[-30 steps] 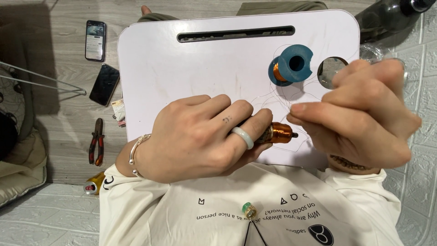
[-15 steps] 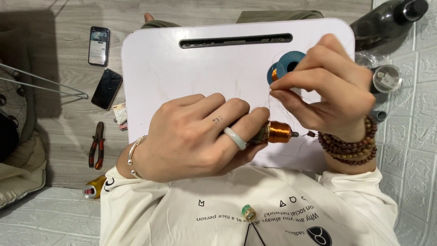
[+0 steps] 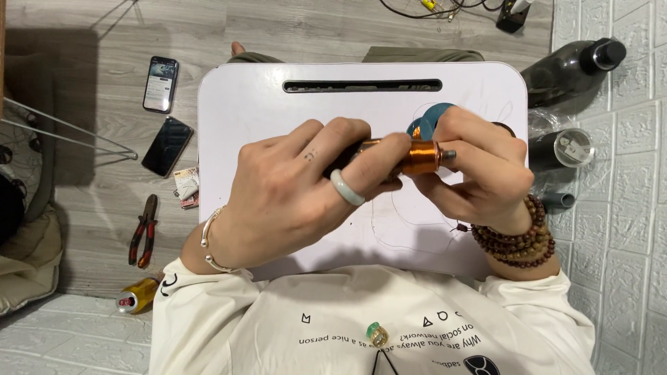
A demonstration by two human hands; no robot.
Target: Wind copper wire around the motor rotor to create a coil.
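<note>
Winding looks well underway: left hand [image 3: 299, 191] grips the copper coil [image 3: 420, 156], right hand [image 3: 472, 170] pinches its end, blue spool [image 3: 431, 119] behind, wire left.

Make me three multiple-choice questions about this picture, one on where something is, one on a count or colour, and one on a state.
1. Where do the pliers lie?
A. on the white tray
B. on the floor, left of the tray
C. in the right hand

2. How many phones lie on the floor?
A. one
B. two
C. four

3. How is the copper coil held?
A. between both hands, above the tray
B. lying loose on the tray
C. by the left hand alone

Key: 1 B, the pliers lie on the wooden floor beside the white tray. 2 B, a lit phone and a dark phone. 3 A, left hand and right hand both grip the copper coil.
</note>
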